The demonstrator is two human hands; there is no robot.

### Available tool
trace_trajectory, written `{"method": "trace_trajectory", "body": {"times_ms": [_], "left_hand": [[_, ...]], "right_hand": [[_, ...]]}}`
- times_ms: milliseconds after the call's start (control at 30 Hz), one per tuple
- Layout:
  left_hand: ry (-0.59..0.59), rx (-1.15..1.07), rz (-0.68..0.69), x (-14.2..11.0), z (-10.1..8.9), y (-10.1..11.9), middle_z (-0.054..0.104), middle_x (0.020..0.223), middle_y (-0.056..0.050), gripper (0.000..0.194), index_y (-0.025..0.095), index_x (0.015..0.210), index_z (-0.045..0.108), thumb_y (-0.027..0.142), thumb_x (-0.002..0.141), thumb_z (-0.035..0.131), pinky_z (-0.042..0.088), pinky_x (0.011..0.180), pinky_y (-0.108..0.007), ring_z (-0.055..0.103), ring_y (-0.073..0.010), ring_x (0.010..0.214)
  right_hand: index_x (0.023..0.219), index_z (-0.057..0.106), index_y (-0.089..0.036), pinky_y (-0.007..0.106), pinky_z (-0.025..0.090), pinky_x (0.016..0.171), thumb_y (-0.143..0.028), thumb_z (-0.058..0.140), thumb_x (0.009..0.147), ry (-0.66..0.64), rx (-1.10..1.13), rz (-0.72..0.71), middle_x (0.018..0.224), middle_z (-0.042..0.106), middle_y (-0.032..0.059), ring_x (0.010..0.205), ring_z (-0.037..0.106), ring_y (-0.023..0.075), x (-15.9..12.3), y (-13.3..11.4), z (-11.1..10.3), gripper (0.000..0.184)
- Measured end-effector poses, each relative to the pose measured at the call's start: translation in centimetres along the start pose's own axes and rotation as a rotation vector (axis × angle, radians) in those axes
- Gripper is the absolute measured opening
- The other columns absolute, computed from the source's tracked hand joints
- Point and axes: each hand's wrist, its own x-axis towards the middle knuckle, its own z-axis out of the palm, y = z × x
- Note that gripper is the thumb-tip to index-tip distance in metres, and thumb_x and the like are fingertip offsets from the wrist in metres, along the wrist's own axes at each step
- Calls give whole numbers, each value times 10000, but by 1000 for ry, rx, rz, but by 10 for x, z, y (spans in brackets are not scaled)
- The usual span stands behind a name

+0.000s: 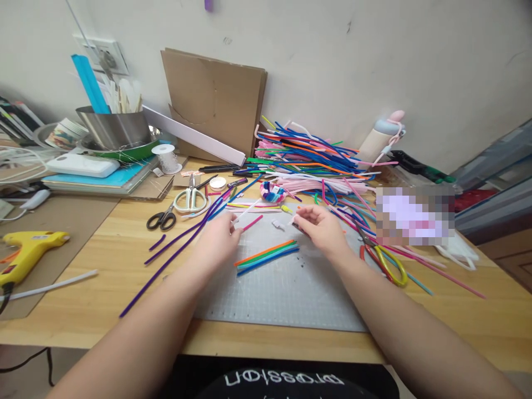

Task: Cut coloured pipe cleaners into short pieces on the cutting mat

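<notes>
My left hand [220, 235] is closed at the left of the grey cutting mat [270, 299]. A white pipe cleaner [248, 210] sticks out from its fingertips. A short pink pipe cleaner [252, 223] lies at the same fingertips; whether it is held too, I cannot tell. Across the mat, my right hand [319, 228] pinches a small whitish piece [293, 219], mostly hidden by the fingers. Between the hands lies another small white piece [277, 224]. Below them, orange, green and blue pipe cleaners [268, 256] lie side by side. A striped, coiled pipe-cleaner piece [272, 192] sits behind.
A pile of coloured pipe cleaners [307, 155] fills the back. Black scissors [162, 219], white-handled scissors [190, 198] and purple pipe cleaners [174, 238] lie left; red-and-yellow-handled pliers or scissors [390, 266] right. A yellow glue gun [31, 249] rests far left.
</notes>
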Motion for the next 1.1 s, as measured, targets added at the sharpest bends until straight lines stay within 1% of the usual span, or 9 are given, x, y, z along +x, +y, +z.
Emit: {"method": "trace_trajectory", "body": {"times_ms": [133,267,367,467,567,700,833,967,1100], "left_hand": [[-31,99,-3,6,9,-7,619,980,-122,155,169,851,592,291,764,552,405,787,-314,567,-248,918],[-62,82,-27,8,16,-11,627,855,-99,124,185,758,575,307,735,572,391,693,-306,570,-241,810],[-71,38,-45,9,16,-14,598,732,-75,124,196,648,528,288,729,552,347,624,-294,544,-218,711],[-65,-42,-52,10,12,-12,538,636,-43,176,203,592,484,299,732,529,306,584,-287,501,-194,635],[-102,-164,-23,5,7,-2,469,574,7,255,202,599,470,392,767,497,290,543,-265,445,-147,553],[-455,-746,-25,-9,7,15,353,512,67,332,191,663,459,495,769,541,218,452,-224,296,-76,437],[-658,-1100,-100,-20,14,24,311,495,89,373,169,640,445,463,720,661,139,439,-214,211,-42,431],[-639,-1219,-199,-21,14,27,419,550,61,239,128,787,574,313,695,695,211,462,-194,315,-40,472],[-613,-1240,-237,-21,8,29,564,707,-4,306,123,975,607,242,696,653,354,516,-211,480,-73,549]], "right_hand": [[852,684,-178,309,419,628,-312,588,790,-44,-535,-141,753,676,45,642,560,167,2,13,2,175],[994,687,-179,320,423,658,-286,573,802,-38,-667,-216,837,678,61,678,567,180,5,16,2,248],[1043,666,-158,331,433,688,-293,565,810,24,-648,-331,943,658,91,737,563,192,6,15,1,288],[937,681,-163,343,434,713,-293,547,820,75,-540,-415,937,657,94,753,552,194,1,8,1,221],[873,674,-171,314,432,643,-352,540,831,40,-274,-262,810,656,68,668,538,167,-10,-2,6,229],[949,649,-165,241,373,510,-446,586,804,-201,192,54,753,639,34,578,505,116,-28,-14,23,322],[830,658,-166,221,333,472,-445,667,748,-263,428,150,584,539,-22,524,455,96,-42,-21,36,291],[816,645,-179,256,429,606,-420,606,816,-197,430,76,736,622,13,642,540,122,-44,-26,31,244],[960,643,-204,319,435,714,-338,527,879,-180,0,-208,805,647,35,763,583,173,-38,-29,15,195]]}}
